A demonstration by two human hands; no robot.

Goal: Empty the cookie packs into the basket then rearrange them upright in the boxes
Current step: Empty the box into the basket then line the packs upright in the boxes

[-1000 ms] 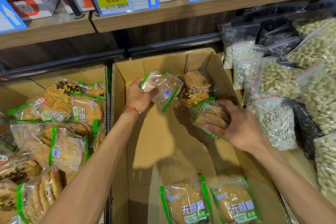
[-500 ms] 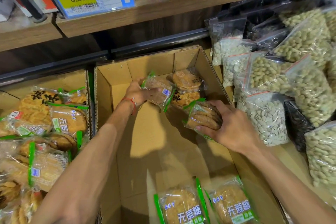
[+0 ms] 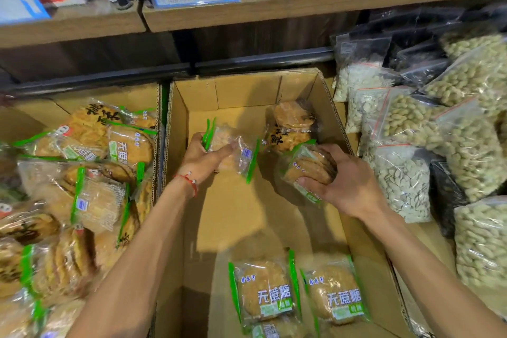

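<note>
Left hand (image 3: pixel 204 163) had dipped slightly lower in the box (image 3: pixel 247 93), gripping one cookie pack (image 3: pixel 233 148); right hand (image 3: pixel 348 186) clutched another pack (image 3: pixel 310 166) near the far-right corner.

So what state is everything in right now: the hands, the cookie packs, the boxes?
left hand: grips a cookie pack.
right hand: grips a second pack, tilted on edge.
middle box: open, floor mostly bare.
near left pack: lying flat, label up.
near right pack: lying flat, label up.
far pack: leaning in the far right corner.
left box: open, heaped with packs.
</note>
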